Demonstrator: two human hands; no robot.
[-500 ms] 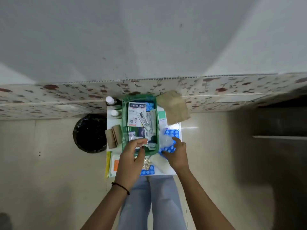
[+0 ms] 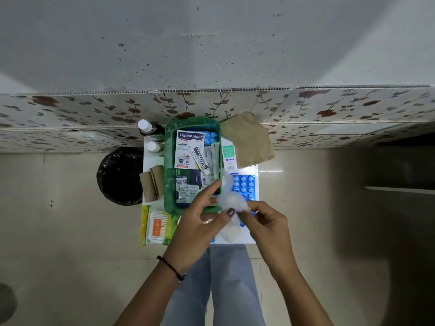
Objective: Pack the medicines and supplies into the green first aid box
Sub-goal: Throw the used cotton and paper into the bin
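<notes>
Over on the far left there's a black bin [image 2: 118, 176] on the floor, right up against the small white table [image 2: 253, 171]. On the table's left edge sit two bottles with white caps [image 2: 150, 137] at the back, then a pair of tan bandage rolls [image 2: 151, 183], and nearest the person a yellow-green pack of cotton buds [image 2: 157, 225].

The green first aid box [image 2: 170, 184] sits in the middle of the table, open. Inside I can see a Hansaplast box [image 2: 186, 149], a white tube [image 2: 199, 160] lying slanted over it, a blue blister strip [image 2: 210, 137] peeking out at the back, and a silver tablet strip [image 2: 187, 192] at the near end.

The person's left hand [image 2: 200, 227] is over the near right corner of the box, thumb and fingers pinching one side of a white cotton wad [image 2: 231, 201] in what looks like clear wrap. The right hand [image 2: 266, 224] pinches the other side, so both hands are closed on it, holding it above the table just off the box's near right corner.

Right of the box there's a small white and teal Optibex carton [image 2: 228, 158], a blue tablet sheet [image 2: 244, 187] closer in, and a brown paper bag [image 2: 249, 140] at the back right corner, hanging off the table edge toward the floral wall panel [image 2: 341, 109].
</notes>
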